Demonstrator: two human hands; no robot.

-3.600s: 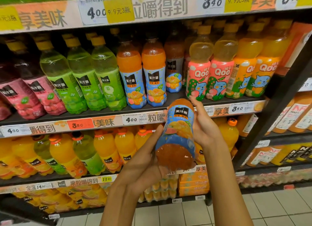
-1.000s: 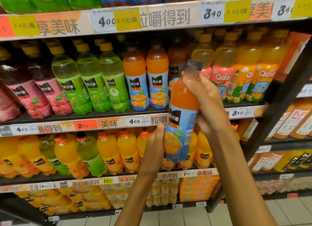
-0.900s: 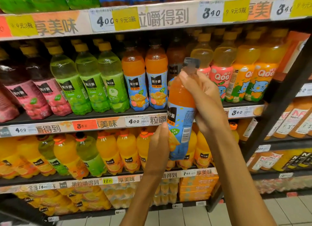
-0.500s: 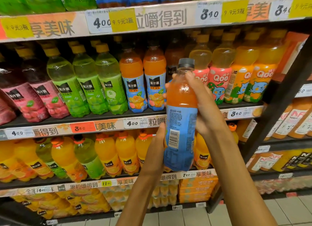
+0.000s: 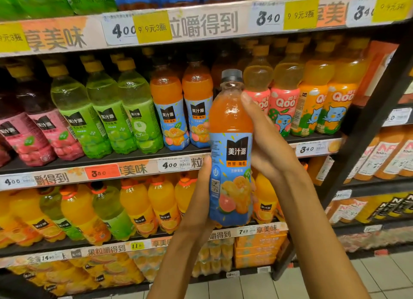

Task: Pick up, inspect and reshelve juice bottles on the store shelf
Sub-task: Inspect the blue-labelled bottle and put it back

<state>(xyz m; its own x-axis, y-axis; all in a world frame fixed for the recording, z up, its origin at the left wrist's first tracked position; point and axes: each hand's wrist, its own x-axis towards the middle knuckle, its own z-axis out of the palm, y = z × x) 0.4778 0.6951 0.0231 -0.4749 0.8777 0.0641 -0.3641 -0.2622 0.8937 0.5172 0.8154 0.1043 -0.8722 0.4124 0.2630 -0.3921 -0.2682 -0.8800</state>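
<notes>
Bottle upright in both my hands, front label now facing me.

On my left, two matching orange bottles [image 5: 181, 111] stand on the middle shelf [image 5: 134, 158], and the dark slot just right of them looks like the gap this one belongs in. My left hand [image 5: 199, 200] cradles the lower part of the juice bottle [image 5: 231, 155], thumb running up its left edge and fingers hidden behind the base. The bottle hangs in front of the shelves, level with the price strip, grey cap [image 5: 232, 75] on top. Half a second ago the barcode side faced me; now the logo and fruit picture do, so I have turned it round. My right hand [image 5: 266, 140] wraps the back of the bottle, with one fingertip showing near the shoulder. I judge the inspection nearly done and reshelving next.
</notes>
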